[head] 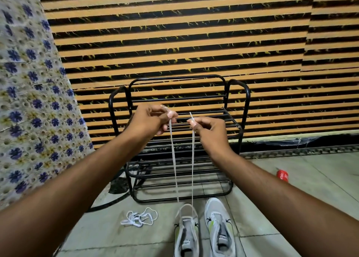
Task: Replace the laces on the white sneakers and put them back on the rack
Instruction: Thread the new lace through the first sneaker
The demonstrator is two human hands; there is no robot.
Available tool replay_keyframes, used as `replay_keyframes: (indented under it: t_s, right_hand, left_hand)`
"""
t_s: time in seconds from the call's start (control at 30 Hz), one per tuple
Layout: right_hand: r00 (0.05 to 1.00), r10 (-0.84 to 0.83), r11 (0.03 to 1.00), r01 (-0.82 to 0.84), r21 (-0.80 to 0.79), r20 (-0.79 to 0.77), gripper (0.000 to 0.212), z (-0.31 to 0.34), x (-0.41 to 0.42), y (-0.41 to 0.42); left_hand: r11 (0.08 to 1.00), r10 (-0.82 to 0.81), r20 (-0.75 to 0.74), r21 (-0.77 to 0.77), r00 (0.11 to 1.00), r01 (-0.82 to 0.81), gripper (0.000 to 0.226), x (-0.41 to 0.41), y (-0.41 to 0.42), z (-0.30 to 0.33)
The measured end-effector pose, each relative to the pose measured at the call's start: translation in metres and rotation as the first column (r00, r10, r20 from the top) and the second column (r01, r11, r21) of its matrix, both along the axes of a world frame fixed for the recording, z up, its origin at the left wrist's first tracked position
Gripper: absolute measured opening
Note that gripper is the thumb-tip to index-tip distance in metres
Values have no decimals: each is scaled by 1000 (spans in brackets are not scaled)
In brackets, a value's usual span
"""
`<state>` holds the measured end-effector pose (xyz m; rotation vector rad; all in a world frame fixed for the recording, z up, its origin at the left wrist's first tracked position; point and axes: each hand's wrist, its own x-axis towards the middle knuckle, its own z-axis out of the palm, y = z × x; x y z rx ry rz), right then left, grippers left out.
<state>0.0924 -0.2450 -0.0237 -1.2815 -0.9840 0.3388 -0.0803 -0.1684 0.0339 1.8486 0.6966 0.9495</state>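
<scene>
Forearms fill the lower corners; both of your hands are raised in front of the rack [178, 140]. Left hand [149, 120] pinches one end of the lace [174, 163], right hand [208, 129] pinches the other, aglet poking up past the fingertips. Both strands run taut down to the left sneaker [186, 231], apparently through its lowest eyelets.

Looks like you're evening the ends. Bring the tips level side by side, keep equal tension, and check the flat lace isn't twisted before you start crossing upward. Don't yank; the shoe is loose on the floor and may lift.

Lace is white, flat, thin. Both sneakers are white-grey with green and black side marks, toes toward the rack, right sneaker [219, 229] just beside the left and apparently unlaced. A second white lace [138, 217] lies bunched on the tile left of the shoes. Red can [282, 176] on the floor, well to the right.
</scene>
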Motion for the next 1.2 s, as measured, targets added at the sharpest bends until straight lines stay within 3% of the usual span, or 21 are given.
replay_keyframes:
  t_s: [0.23,0.43,0.9,1.2]
  right_hand:
    - [999,14,997,-11,75,-33,6,1,-4,-1]
    - [997,33,995,-26,92,-73,6,2,-11,-1]
    - [982,44,994,-24,111,-182,7,1,-15,-2]
    - [980,71,993,-51,108,-186,6,-1,-11,-3]
  left_hand:
    - [999,46,178,19,983,-50,17,5,-3,-2]
    - [995,73,226,57,971,-88,12,6,-4,2]
    - [983,135,232,89,963,-159,10,10,-9,2]
    - [982,112,133,140,985,-130,16,8,-9,0]
